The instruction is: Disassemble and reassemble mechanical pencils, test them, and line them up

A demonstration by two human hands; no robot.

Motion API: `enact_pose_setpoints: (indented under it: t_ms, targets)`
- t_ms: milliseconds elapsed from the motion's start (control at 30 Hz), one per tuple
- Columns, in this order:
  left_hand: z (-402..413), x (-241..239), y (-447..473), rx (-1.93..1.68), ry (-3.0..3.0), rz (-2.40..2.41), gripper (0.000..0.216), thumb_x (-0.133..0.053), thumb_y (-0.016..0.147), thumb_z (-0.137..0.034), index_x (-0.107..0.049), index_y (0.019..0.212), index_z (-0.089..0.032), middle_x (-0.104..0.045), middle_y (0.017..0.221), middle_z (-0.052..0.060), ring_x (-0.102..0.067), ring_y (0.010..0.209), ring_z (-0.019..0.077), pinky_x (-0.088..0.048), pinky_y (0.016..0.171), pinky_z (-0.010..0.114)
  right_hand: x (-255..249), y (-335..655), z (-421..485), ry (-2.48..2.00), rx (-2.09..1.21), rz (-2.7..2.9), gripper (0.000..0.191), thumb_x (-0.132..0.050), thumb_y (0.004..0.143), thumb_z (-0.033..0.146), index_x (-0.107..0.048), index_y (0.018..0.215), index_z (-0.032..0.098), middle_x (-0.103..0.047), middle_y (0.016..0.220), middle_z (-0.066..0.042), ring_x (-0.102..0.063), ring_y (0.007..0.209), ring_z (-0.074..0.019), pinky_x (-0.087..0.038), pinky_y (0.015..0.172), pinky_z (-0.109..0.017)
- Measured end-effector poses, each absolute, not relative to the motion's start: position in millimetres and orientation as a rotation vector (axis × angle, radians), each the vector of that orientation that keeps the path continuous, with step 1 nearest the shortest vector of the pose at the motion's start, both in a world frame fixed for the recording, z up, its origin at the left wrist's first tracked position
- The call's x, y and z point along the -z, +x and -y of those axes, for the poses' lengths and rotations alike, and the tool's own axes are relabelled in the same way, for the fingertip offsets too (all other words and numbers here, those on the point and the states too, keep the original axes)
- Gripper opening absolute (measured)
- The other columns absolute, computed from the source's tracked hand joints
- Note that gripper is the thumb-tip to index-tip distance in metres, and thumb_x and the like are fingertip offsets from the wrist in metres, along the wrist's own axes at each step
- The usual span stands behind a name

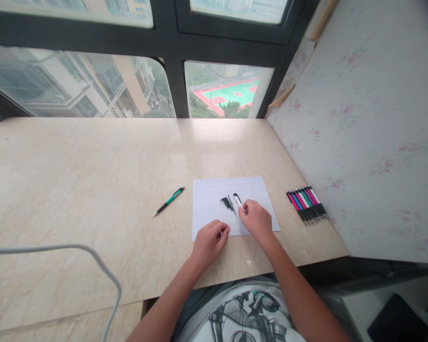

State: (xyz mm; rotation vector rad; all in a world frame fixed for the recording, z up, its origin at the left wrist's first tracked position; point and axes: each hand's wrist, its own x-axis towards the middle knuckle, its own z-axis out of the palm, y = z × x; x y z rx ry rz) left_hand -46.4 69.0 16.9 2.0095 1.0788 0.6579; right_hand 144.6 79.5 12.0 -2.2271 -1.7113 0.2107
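My right hand [257, 220] is closed around the lower part of a white pen barrel [237, 198] with a dark clip end, resting over the sheet of paper [207, 192]. To its left on the sheet lie a thin dark pen refill [232, 206] and a few small black pen parts [226, 203]. At the sheet's lower edge, my left hand [209, 241] rests with its fingers curled and the thumb against them. Whatever it may hold is hidden or too small to make out. The sheet carries lines of faint writing along its top.
A green and black pen [170, 201] lies on the table [92, 180] left of the paper. Several coloured pens [306, 204] form a row at the right, near the flowered wall [364, 142]. A grey cable [107, 270] curves across the lower left. Windows stand behind the table.
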Motion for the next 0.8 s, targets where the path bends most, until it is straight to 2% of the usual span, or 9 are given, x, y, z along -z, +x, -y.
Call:
enact_pose_setpoints:
  t_ms: [167,267,367,533,633,800]
  targets:
    - [-68,-19,-45,-0.739,1.925,-1.074,0.019,-0.049,0.091,-0.031,-0.065,0.094,-0.02,-0.064,0.08,0.004,-0.055,0.064,0.0139,-0.044,0.062,0.027,-19,139,-74,-1.867,-0.418,1.636,0.016,-0.053,0.086,0.031,-0.058,0.075,0.02,-0.062,0.072,-0.001,-0.054,0.06,-0.0133,-0.039,0.059,-0.026]
    - [-68,-19,-44,-0.813,1.743,-1.08,0.02,-0.054,0.089,-0.033,-0.064,0.1,-0.02,-0.068,0.087,0.005,-0.058,0.067,0.014,-0.046,0.062,0.027,-26,126,-68,-1.664,-0.592,1.589,0.014,-0.055,0.086,0.031,-0.059,0.08,0.02,-0.063,0.074,-0.001,-0.054,0.059,-0.0128,-0.043,0.06,-0.025]
    - [-70,-21,-44,-0.879,1.454,-1.102,0.024,-0.057,0.087,-0.038,-0.064,0.098,-0.019,-0.068,0.084,0.005,-0.061,0.068,0.0154,-0.047,0.056,0.025,-32,113,-63,-1.544,-0.664,1.622,0.011,-0.056,0.086,0.03,-0.059,0.082,0.02,-0.061,0.076,-0.001,-0.054,0.06,-0.0123,-0.043,0.057,-0.024]
    - [-75,-25,-44,-0.927,1.186,-1.152,0.028,-0.061,0.083,-0.045,-0.061,0.08,-0.017,-0.063,0.069,0.002,-0.059,0.058,0.0139,-0.044,0.048,0.023,-36,104,-61,-1.497,-0.674,1.703,0.011,-0.055,0.088,0.029,-0.059,0.082,0.021,-0.061,0.078,-0.002,-0.055,0.063,-0.0126,-0.044,0.057,-0.024]
    - [-76,-26,-44,-0.946,1.122,-1.146,0.029,-0.061,0.082,-0.046,-0.061,0.078,-0.017,-0.062,0.067,0.001,-0.057,0.056,0.0127,-0.043,0.048,0.022,-37,106,-60,-1.461,-0.676,1.74,0.006,-0.056,0.087,0.026,-0.061,0.087,0.021,-0.063,0.082,-0.002,-0.057,0.064,-0.012,-0.044,0.056,-0.023]
    - [-78,-25,-47,-0.975,1.024,-1.124,0.029,-0.061,0.082,-0.045,-0.061,0.079,-0.017,-0.061,0.064,0.0,-0.053,0.052,0.0105,-0.041,0.048,0.022,-32,116,-62,-1.471,-0.688,1.756,0.01,-0.055,0.087,0.024,-0.063,0.093,0.021,-0.065,0.087,-0.002,-0.06,0.067,-0.012,-0.045,0.055,-0.022]
